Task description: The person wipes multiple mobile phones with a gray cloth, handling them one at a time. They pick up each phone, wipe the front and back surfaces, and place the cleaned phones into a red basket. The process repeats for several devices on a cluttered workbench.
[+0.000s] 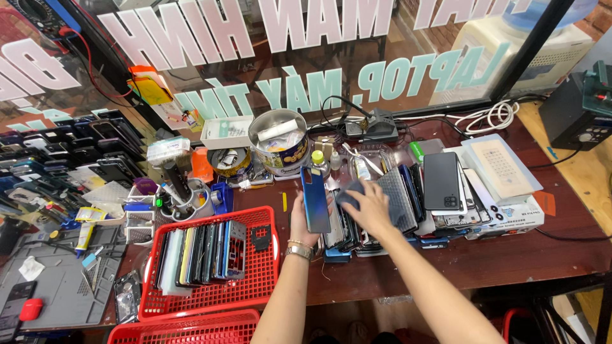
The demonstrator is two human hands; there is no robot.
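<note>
My left hand (302, 224) holds a shiny blue phone back cover (315, 199) upright over the table, a bracelet and watch on that wrist. My right hand (370, 207) reaches into a row of phones and back covers (408, 197) standing on edge, its fingers on a dark cover (349, 191) at the row's left end. A black phone (442, 181) leans at the row's right side.
A red plastic basket (261, 280) at the left holds several phones on edge. A second red basket (191, 329) sits below it. A metal tin (278, 141), tool cups (185, 200), a grey work mat (57, 286) and a glass pane with lettering surround the wooden table (484, 261).
</note>
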